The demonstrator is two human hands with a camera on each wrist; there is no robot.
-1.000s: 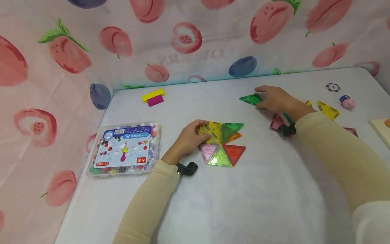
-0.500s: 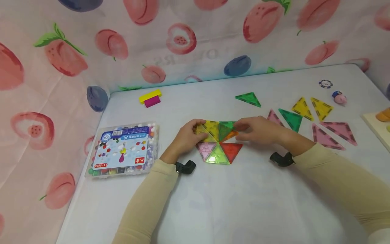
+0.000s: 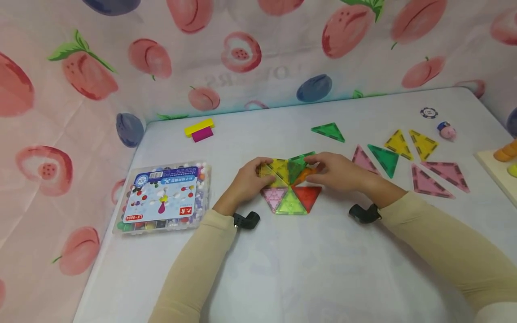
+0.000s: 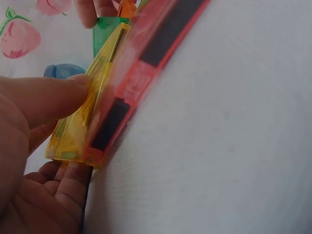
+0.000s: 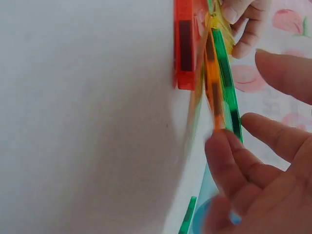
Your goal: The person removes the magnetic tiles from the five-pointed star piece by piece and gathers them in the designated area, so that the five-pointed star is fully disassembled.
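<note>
Translucent triangular magnetic tiles form a cluster mid-table. My left hand pinches the yellow tiles at its left side; in the left wrist view, the thumb lies on the yellow tile and other fingers are at its edge. My right hand touches the outer edges of the green tile and orange tile, which overlap. In the right wrist view, the right thumb stands apart from them. Nearer me lie a pink tile, a light green tile and a red tile.
Loose tiles lie right: green, yellow, pink. Another green tile lies behind the cluster. A clear bead box stands left, yellow and magenta blocks behind it. Far right are a chip, a pig figure and a wooden board.
My right hand let go of the far green tile and moved left to the cluster. There the upper green tile has turned, showing more orange beneath. My left hand has stayed on the yellow tiles.
</note>
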